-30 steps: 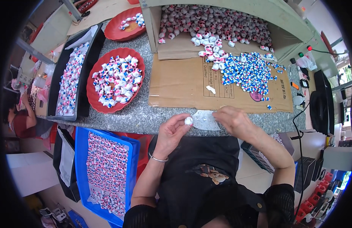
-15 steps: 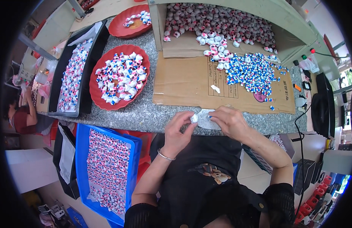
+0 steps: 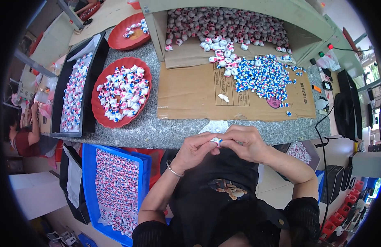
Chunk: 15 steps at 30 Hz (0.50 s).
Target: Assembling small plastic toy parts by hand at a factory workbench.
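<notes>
My left hand pinches a small white figurine head with pink on it, just off the table's front edge. Meeting it from the other side, my right hand pinches a tiny blue piece, pressed against the head; the fingertips cover most of both. Beyond my hands, a whitish sheet lies on the stone tabletop. Many loose blue-and-white figurine bodies are heaped on a flattened cardboard sheet. Several white-and-pink heads lie beside that heap.
A pale shelf box full of heads stands at the back. To the left are a red bowl of joined figurines, a smaller red bowl and a black tray. Below sits a blue crate. A black cable hangs at right.
My hands have come together, nearer my body. The blue piece in my right hand, apart from the head before, now touches it. The whole view has shifted slightly.
</notes>
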Tool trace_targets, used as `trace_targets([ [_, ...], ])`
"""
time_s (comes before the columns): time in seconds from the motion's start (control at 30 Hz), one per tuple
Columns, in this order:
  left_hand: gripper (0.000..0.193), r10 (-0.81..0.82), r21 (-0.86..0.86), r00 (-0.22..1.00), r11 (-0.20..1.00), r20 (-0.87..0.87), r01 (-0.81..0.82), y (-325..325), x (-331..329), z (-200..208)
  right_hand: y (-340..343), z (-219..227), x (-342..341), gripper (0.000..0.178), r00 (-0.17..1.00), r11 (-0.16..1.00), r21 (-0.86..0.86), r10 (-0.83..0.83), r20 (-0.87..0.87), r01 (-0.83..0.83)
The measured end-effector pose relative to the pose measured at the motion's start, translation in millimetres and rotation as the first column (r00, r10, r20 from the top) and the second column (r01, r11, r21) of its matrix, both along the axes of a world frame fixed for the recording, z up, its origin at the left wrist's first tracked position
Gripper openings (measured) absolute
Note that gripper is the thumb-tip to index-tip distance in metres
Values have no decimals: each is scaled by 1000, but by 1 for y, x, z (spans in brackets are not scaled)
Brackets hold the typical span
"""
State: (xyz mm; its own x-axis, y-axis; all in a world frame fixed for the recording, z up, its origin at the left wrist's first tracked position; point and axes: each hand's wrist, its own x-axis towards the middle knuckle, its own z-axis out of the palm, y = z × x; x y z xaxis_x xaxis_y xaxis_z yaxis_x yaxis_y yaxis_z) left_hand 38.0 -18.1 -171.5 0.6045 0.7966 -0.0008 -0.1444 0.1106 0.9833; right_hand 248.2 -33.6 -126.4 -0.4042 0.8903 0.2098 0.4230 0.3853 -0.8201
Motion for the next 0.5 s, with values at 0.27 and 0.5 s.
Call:
trace_targets([
  [0.27,21,132,73,983,990,-130,-123,14,-13,12,28,-16,-1,17,988,993,-97,55,-141,-69],
  [0.5,41,932,946,182,324,-315,-22,83,-99,49,91,-41,73,33,809,880,475,-285,514,8],
])
